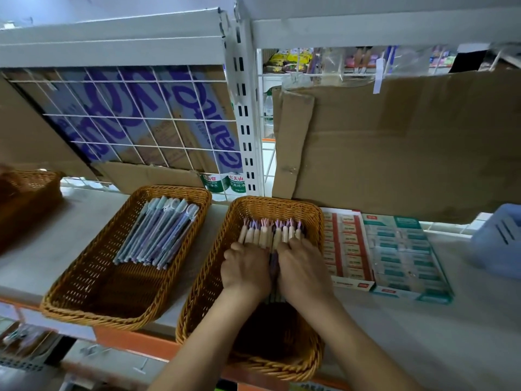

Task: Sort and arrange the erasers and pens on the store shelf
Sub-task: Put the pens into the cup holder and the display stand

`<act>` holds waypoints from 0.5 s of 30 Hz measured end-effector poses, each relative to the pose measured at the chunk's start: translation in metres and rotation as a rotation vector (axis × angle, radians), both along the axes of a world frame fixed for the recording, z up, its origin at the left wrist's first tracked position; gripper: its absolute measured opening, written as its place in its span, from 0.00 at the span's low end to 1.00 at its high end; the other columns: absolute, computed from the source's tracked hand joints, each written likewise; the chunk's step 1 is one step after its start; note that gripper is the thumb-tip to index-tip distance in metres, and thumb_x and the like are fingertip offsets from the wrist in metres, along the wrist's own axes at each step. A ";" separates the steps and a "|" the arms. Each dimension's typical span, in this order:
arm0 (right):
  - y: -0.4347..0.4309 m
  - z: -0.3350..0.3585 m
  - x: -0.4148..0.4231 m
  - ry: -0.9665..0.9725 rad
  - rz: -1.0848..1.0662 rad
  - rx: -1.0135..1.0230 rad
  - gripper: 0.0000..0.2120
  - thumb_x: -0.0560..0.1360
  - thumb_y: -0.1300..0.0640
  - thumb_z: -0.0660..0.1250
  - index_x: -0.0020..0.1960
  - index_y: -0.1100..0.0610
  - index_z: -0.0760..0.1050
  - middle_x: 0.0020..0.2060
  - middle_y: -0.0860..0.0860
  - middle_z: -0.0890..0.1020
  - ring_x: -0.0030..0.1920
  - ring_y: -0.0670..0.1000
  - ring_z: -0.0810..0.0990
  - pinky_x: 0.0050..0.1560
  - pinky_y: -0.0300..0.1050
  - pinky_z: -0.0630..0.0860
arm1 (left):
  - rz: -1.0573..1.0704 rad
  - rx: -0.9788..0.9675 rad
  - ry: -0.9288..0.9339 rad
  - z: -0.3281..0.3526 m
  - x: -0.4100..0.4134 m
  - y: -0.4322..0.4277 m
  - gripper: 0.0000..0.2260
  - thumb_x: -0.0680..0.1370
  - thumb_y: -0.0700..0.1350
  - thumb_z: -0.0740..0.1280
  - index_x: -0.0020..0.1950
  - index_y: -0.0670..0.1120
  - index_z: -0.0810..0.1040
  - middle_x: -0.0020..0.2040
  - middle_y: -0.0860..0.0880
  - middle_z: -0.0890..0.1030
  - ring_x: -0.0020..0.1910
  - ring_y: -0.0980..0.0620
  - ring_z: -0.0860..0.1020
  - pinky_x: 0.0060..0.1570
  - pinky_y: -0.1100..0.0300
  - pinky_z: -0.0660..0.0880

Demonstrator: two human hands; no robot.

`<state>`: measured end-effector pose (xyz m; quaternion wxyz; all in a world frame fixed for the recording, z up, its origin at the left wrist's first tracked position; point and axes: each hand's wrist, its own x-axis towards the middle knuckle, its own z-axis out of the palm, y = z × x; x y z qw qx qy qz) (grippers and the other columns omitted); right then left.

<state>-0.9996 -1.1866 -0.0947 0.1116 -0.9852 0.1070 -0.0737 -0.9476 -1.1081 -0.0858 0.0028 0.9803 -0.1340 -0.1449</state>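
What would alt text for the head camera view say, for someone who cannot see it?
The left hand and right hand rest side by side on a row of bunny-eared pens in a wicker basket on a store shelf. A second basket of bluish pens sits to its left, two eraser boxes to its right.

Person, only the arms are in view. Left grip [245, 270] and right grip [303, 273] are both bare, with the knuckle rows plain on the backs. The fingers look short and rounded; the tips are mostly hidden, so nails can't be told. Left forearm [205, 340] and right forearm [358, 342] are bare right down to the bottom edge, slim, with wrists narrower than the grips. The wide lens makes both forearms look broader low in the frame. Slight blur throughout.
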 end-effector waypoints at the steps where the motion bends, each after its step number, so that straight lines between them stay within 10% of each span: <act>1: -0.001 -0.002 0.000 -0.016 0.002 0.010 0.12 0.75 0.63 0.60 0.58 0.58 0.74 0.56 0.55 0.76 0.58 0.56 0.71 0.57 0.47 0.68 | 0.021 -0.021 0.024 0.001 0.001 0.000 0.24 0.77 0.50 0.65 0.69 0.39 0.66 0.66 0.39 0.67 0.65 0.41 0.68 0.59 0.53 0.71; 15: -0.003 -0.007 -0.003 -0.153 0.024 0.103 0.10 0.75 0.61 0.60 0.52 0.57 0.78 0.49 0.53 0.79 0.51 0.54 0.75 0.52 0.47 0.73 | 0.095 -0.075 0.056 -0.009 0.005 -0.002 0.23 0.77 0.47 0.64 0.68 0.38 0.66 0.65 0.39 0.72 0.64 0.40 0.72 0.59 0.51 0.73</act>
